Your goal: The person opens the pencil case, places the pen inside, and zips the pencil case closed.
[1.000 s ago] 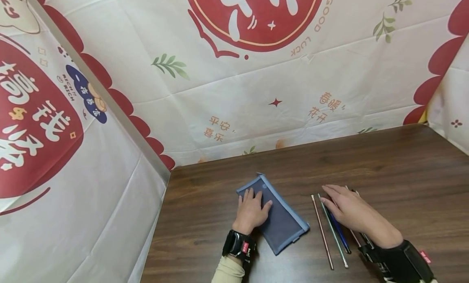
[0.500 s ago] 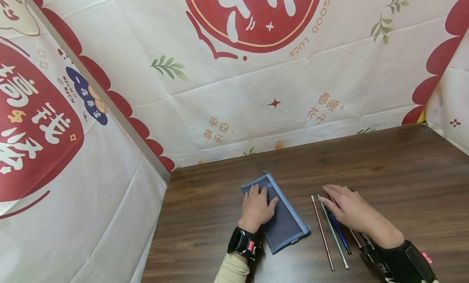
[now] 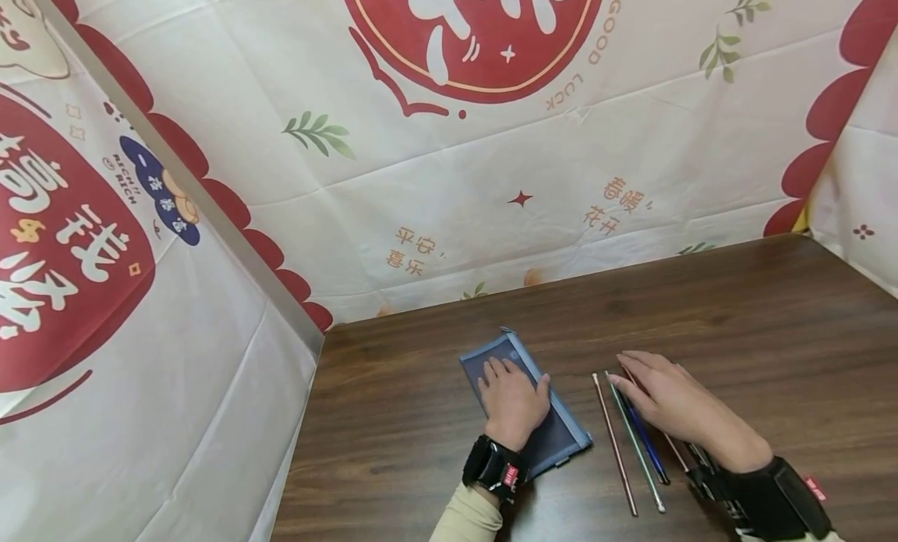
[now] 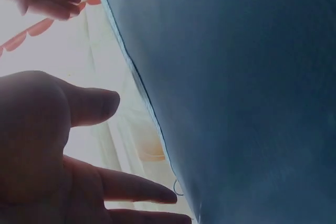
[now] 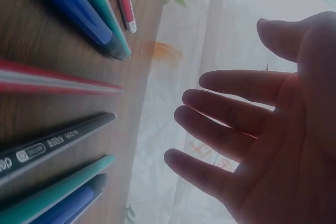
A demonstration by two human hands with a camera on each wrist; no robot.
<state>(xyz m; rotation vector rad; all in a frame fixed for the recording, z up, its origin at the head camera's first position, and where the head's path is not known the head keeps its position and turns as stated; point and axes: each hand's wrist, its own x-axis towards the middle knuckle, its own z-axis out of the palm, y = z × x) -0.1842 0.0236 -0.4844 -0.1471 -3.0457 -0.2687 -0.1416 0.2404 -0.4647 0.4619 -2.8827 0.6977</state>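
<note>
My left hand [image 3: 515,402] lies over a blue zippered pencil pouch [image 3: 554,442], its fingers extended and spread. In the left wrist view the pouch [image 4: 241,77] fills the right side, beside my thumb and fingers. To the right, my right hand [image 3: 680,398], fingers extended, is above a row of pens and pencils and holds none. Left of it lie a reddish pencil [image 3: 616,448], a green pencil [image 3: 635,444] and a blue pen [image 3: 647,441]. The right wrist view shows a red pencil [image 5: 52,80], a black pen [image 5: 58,144] and a teal pencil [image 5: 58,192] below the palm.
The dark wood table [image 3: 393,409] carries the pouch and the pencils. A white printed cloth [image 3: 449,168] hangs behind its far edge, and another cloth panel [image 3: 210,355] stands along the left side. A third cloth [image 3: 859,183] hangs at the right.
My left hand has slid to the right over the pouch. The pouch shifted slightly right at first, then stayed about there. My right hand has hardly moved over the pencils.
</note>
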